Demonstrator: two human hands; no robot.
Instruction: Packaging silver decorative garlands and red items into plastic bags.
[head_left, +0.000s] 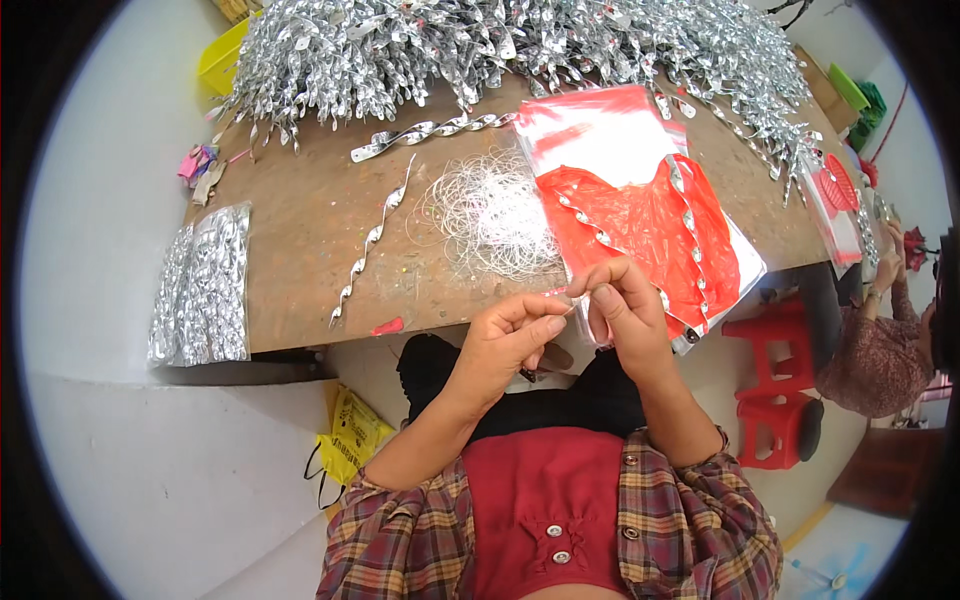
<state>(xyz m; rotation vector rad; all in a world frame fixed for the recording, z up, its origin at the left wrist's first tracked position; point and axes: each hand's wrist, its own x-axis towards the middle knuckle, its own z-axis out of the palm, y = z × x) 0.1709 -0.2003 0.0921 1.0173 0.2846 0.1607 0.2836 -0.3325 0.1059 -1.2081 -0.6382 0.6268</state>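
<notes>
String (pixel 490 218) lies in a loose tangle near the table's (pixel 290 290) front edge, beside the red bag (pixel 645 225); by that edge my left hand (pixel 508 345) and right hand (pixel 630 318), close together, pinch a thin bit (pixel 571 311) too small to identify.

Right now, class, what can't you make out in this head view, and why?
In the head view:
- What, if anything, the left hand and right hand pinch: too small, partly covered by fingers.
- Yellow container's right side: behind silver strips.
- Co-worker's outer side: cut off by dark edge.
</notes>
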